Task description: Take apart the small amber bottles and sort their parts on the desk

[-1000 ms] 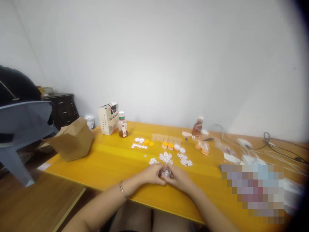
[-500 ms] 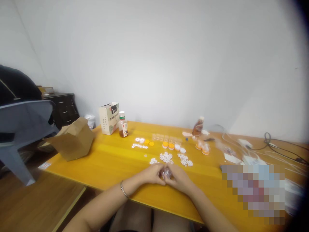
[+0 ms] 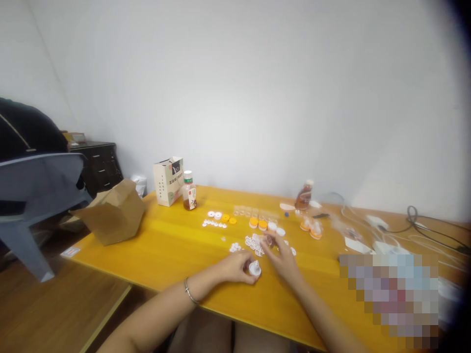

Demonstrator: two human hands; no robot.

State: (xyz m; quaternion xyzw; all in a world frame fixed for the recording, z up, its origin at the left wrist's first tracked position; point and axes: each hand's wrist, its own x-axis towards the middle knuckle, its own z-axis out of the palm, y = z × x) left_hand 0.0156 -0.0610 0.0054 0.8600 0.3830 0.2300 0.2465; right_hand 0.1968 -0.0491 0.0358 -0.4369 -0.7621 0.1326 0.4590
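Near the table's front, my left hand [image 3: 239,266] is closed around a white cap with a small raised spout [image 3: 255,268], spout upward. Just right of it, my right hand [image 3: 282,257] pinches a small clear cover [image 3: 270,239], apart from the white cap. Beyond the hands lie a heap of white openwork rings [image 3: 252,242] and a small pile of white pieces [image 3: 235,247]. My right hand partly hides a second heap of rings [image 3: 293,251]. Farther back are orange caps [image 3: 253,222], white caps [image 3: 280,232] and a row of clear covers [image 3: 247,214].
Left on the yellow table [image 3: 172,250] stand an open cardboard box [image 3: 116,215], a paper bag [image 3: 168,181] and a bottle [image 3: 190,191]. Another bottle [image 3: 303,196], orange caps with clear covers [image 3: 311,228] and cables [image 3: 399,228] are right. A person [image 3: 29,130] sits far left.
My hands were together around the clear cover. My right hand has moved up and right with the cover, exposing the white cap in my left hand. The view has shifted slightly.
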